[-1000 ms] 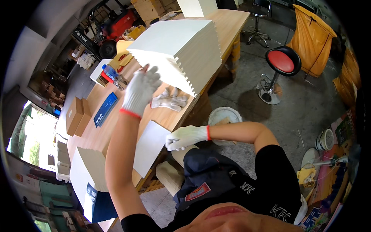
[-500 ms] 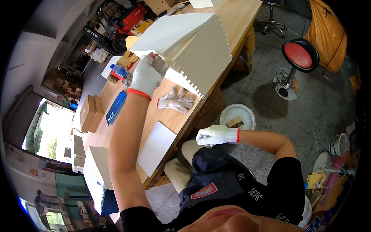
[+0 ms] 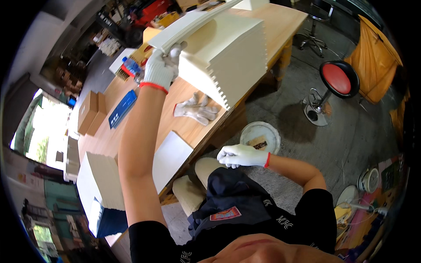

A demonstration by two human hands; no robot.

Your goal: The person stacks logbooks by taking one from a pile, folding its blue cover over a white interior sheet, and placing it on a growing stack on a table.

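Observation:
My left hand (image 3: pixel 158 66), in a white knit glove with a red cuff, is closed on the near edge of a thick bunch of large white paper sheets (image 3: pixel 188 27). The bunch is raised and bends above the tall stack of cream-white paper (image 3: pixel 241 63), whose edge shows evenly spaced notches. My right hand (image 3: pixel 242 156), gloved the same way, hangs over my lap with its fingers curled and nothing visible in them. An empty work glove (image 3: pixel 197 109) lies on the wooden table between my left forearm and the stack.
On the table (image 3: pixel 171 118) are a flat white sheet (image 3: pixel 171 158), a blue box (image 3: pixel 123 108), brown cartons (image 3: pixel 90 113), a plastic bottle (image 3: pixel 130 65) and another paper stack (image 3: pixel 105 182). A white bucket (image 3: pixel 268 129) and a red-seated stool (image 3: pixel 337 79) stand on the floor at right.
My left hand has lifted the bunch of sheets higher, opening a wider gap above the stack. My right hand stays over my lap. The whole view has shifted slightly.

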